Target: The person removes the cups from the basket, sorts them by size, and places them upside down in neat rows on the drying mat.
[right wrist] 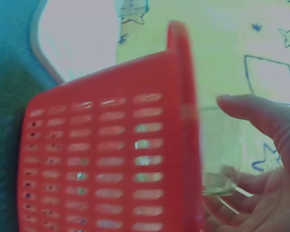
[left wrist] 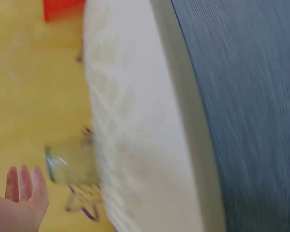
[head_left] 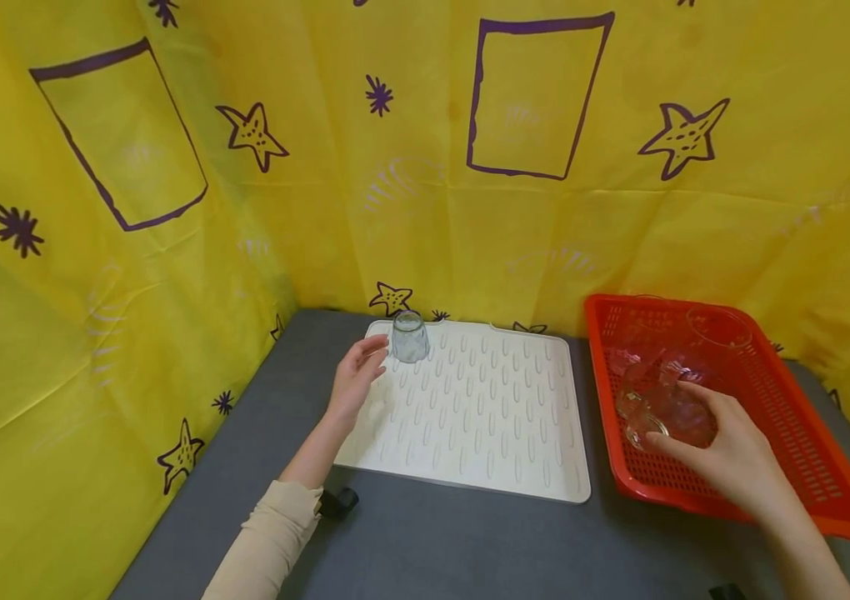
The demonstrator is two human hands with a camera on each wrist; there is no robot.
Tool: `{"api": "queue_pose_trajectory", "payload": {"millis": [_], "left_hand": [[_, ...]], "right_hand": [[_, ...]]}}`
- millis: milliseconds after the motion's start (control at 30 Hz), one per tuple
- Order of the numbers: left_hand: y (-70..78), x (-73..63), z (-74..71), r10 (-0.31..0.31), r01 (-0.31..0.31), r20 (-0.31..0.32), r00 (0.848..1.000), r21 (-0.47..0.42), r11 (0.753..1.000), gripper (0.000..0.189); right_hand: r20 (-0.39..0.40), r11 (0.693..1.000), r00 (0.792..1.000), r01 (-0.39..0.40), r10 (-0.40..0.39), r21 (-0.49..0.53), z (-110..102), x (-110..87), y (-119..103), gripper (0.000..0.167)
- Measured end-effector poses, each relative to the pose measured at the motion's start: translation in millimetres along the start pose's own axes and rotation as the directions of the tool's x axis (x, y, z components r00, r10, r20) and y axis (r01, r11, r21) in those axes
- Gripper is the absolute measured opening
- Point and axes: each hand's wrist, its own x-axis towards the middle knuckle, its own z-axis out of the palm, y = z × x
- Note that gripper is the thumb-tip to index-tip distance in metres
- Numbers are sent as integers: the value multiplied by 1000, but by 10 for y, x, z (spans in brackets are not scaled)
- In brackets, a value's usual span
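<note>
A clear drinking glass [head_left: 411, 340] stands upside down at the back left corner of the white drying mat [head_left: 485, 417]. Just left of that glass, my left hand [head_left: 356, 375] is held with its fingers extended and nothing in it; the left wrist view shows the hand [left wrist: 19, 203] apart from the glass [left wrist: 72, 162]. My right hand [head_left: 728, 446] reaches over the front of the red basket [head_left: 608, 392], thumb and fingers around a clear glass [head_left: 683, 417]. In the right wrist view, the basket wall partly hides this glass [right wrist: 222, 145].
More clear glassware [head_left: 631, 404] lies at the left inside the basket, and a round clear rim [head_left: 719, 327] shows at its back. The basket stands right of the mat on a grey table [head_left: 432, 542]. A yellow patterned cloth [head_left: 425, 225] hangs behind and at the sides.
</note>
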Motion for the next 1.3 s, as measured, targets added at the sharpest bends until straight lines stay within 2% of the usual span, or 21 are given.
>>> {"api": "queue_pose_trajectory", "payload": {"millis": [233, 367, 467, 667, 767, 833, 967, 1033, 1067, 1300], "left_hand": [[249, -298, 322, 102, -91, 119, 988, -95, 991, 34], [340, -466, 466, 150, -136, 216, 965, -81, 987, 38], [377, -585, 563, 165, -154, 316, 934, -59, 986, 43], [396, -767, 750, 146, -167, 492, 858, -1, 986, 53], [392, -833, 830, 117, -153, 542, 832, 22, 988, 58], [464, -893, 866, 96, -139, 565, 819, 32, 990, 60], [406, -939, 928, 91, -138, 583, 808, 37, 990, 61], [321, -943, 953, 101, -145, 585, 804, 28, 989, 60], [256, -935, 967, 103, -148, 585, 804, 28, 989, 61], [194, -983, 1009, 89, -141, 587, 805, 44, 989, 66]], "right_hand": [[-112, 996, 993, -20, 29, 87, -85, -26, -228, 91], [-112, 988, 994, 1, 16, 156, -83, -30, -409, 88], [-82, 977, 996, 40, -23, 209, -18, -27, -555, 84], [1, 950, 992, 117, -123, 290, 212, -12, -775, 82], [40, 947, 989, 126, -144, 294, 333, -8, -839, 82], [60, 944, 985, 133, -159, 302, 409, -3, -860, 82], [70, 939, 978, 167, -196, 302, 529, -6, -895, 78], [74, 935, 974, 181, -213, 305, 575, -13, -915, 76], [77, 933, 972, 188, -221, 308, 594, -19, -925, 75], [113, 911, 958, 208, -263, 356, 731, -32, -953, 73]]}}
